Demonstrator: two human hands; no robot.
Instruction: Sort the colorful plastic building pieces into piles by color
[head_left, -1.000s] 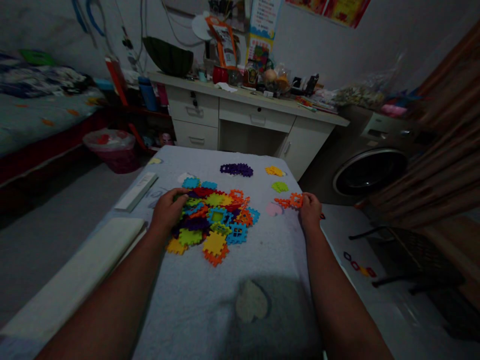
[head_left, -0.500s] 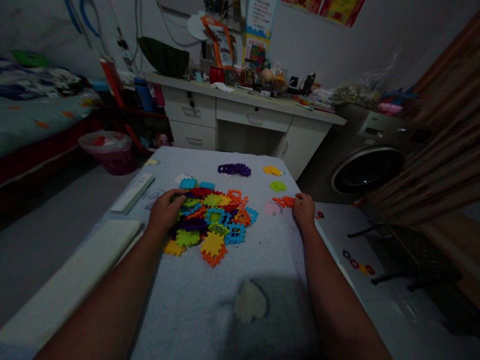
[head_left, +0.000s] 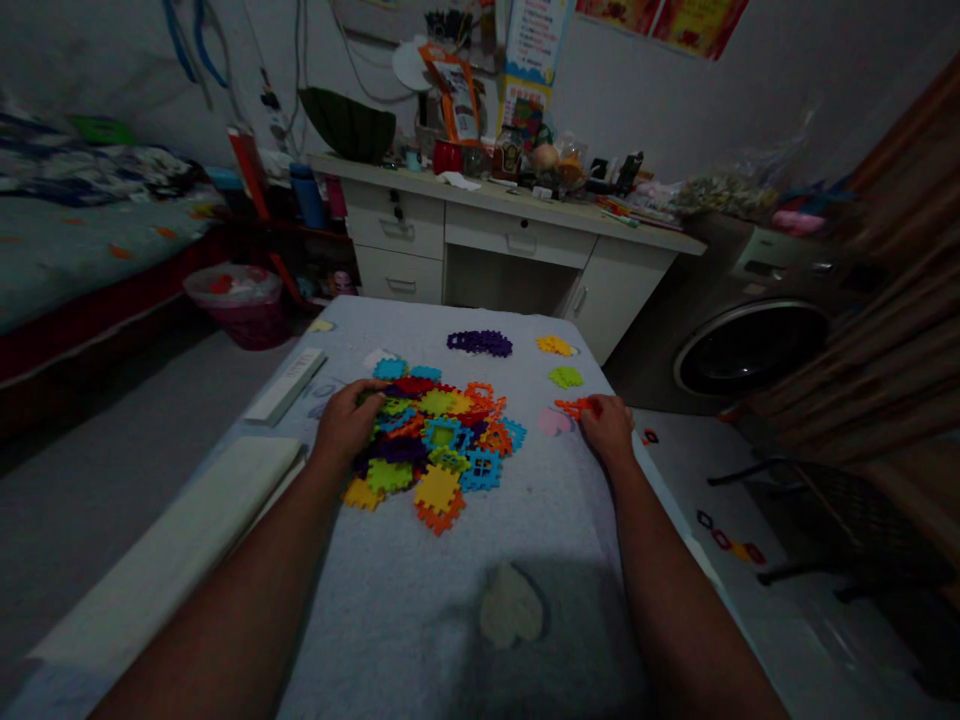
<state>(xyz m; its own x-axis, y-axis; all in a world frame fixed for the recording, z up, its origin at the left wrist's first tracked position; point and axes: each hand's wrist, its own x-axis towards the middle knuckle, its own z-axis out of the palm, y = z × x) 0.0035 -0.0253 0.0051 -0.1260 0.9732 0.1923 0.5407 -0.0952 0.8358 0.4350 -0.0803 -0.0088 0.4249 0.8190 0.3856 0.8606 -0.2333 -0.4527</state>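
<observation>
A heap of colourful square interlocking plastic tiles (head_left: pixel 439 487) with notched edges lies on the cloth-covered table (head_left: pixel 420 620). My left hand (head_left: pixel 346 425) rests against the heap's left side, thumb and forefinger apart at its edge. On the right, my right hand (head_left: pixel 609 428) has its fingers closed on orange tiles (head_left: pixel 574 408) lying near the table's right side. Behind them are a small group of green tiles (head_left: pixel 565 377) and one of yellow tiles (head_left: pixel 553 345). A row of purple tiles (head_left: pixel 480 343) lies towards the far edge.
A long white box (head_left: pixel 286 387) and a folded pale panel (head_left: pixel 172 550) lie along the table's left side. Beyond the table stands a white desk (head_left: pixel 517 235) crowded with items. A washing machine (head_left: pixel 739 320) is at right, a pink bin (head_left: pixel 240 310) at left.
The view has shifted slightly, so everything sits a little further right. My right hand has moved slightly inward over the orange tiles, covering more of them. My left hand stays by the heap.
</observation>
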